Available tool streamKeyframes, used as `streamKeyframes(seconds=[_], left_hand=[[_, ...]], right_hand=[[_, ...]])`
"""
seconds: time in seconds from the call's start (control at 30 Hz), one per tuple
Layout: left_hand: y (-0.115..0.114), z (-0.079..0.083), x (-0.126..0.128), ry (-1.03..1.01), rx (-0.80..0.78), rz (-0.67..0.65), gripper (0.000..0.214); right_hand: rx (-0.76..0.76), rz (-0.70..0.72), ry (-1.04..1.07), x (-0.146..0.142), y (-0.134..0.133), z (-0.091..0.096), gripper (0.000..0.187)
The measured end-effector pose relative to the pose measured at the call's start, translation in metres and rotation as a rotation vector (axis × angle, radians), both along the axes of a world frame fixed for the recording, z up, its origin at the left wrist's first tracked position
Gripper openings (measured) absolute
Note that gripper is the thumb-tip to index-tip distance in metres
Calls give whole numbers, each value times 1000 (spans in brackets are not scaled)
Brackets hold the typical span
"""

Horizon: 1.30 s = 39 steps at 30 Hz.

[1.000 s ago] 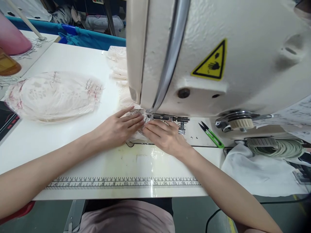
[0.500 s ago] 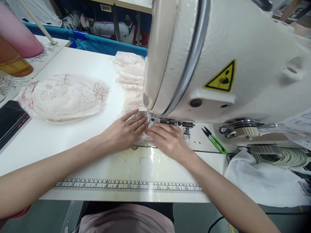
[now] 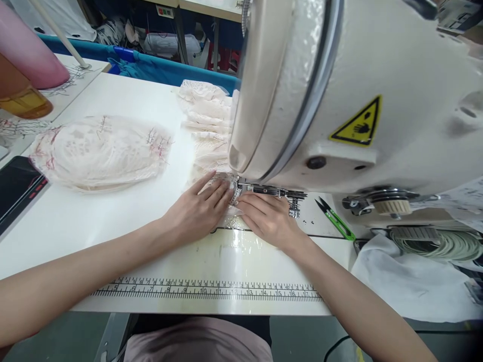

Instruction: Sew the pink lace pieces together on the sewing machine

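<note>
My left hand (image 3: 204, 206) lies flat on pale cream lace fabric (image 3: 209, 136), its fingers stretched out and pointing at the sewing machine (image 3: 302, 95). Opposite it, my right hand (image 3: 269, 218) is closed, fingers bunched together at the fabric's near edge beside the presser foot. The fingertips of both hands are close to each other, with a strip of white lace (image 3: 234, 193) showing between them. Gathered folds of the same fabric run away behind the left hand, partly hidden by the machine head. The needle itself cannot be made out.
On the left lie a second cream lace piece (image 3: 101, 153) with loose threads and a black phone-like device (image 3: 18, 193). Green thread snips (image 3: 335, 218) lie to the right, near white cloth (image 3: 400, 284). Thread cones (image 3: 32, 45) stand at the back left. A ruler strip (image 3: 211, 290) runs along the front edge.
The whole view has shifted slightly, so the machine and snips appear a little further right. Both hands stay at the fabric by the presser foot, in nearly the same pose.
</note>
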<state>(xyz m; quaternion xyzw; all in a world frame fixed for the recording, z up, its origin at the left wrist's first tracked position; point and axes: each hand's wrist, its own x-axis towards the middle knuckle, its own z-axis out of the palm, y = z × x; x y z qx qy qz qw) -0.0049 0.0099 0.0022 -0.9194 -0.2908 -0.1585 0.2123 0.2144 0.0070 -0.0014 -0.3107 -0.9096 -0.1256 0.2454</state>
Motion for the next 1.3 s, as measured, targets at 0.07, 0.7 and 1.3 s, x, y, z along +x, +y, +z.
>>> streamKeyframes(seconds=[0.07, 0.7, 1.3], left_hand=[[-1, 1, 1, 3, 15, 12, 34], [-2, 1, 2, 21, 48, 64, 32], [2, -3, -1, -121, -223, 45, 32]], right_hand=[[14, -7, -1, 1, 0, 1, 11], [-10, -66, -63, 8, 3, -8, 16], [-213, -133, -12, 15, 5, -10, 33]])
